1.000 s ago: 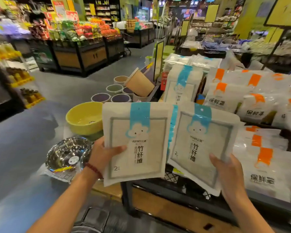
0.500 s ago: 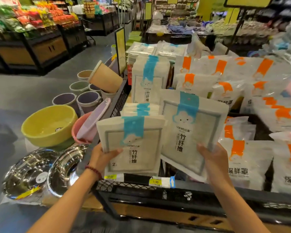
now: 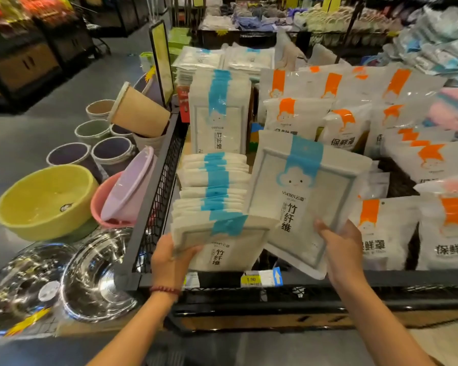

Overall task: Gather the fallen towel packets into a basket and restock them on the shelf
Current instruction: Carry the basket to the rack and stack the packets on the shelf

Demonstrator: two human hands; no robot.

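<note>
Shelf of black wire mesh stands beside basins on grey shop floor. Left hand grips one towel packet at its front; right hand grips another packet.

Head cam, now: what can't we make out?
Head view only.
- Left hand fingers: hidden behind left packet.
- Right hand fingers: mostly behind right packet.
- Row count: packets overlap, edges blurred.
- Price tag small print: too small.
- Basket: not in frame.
</note>
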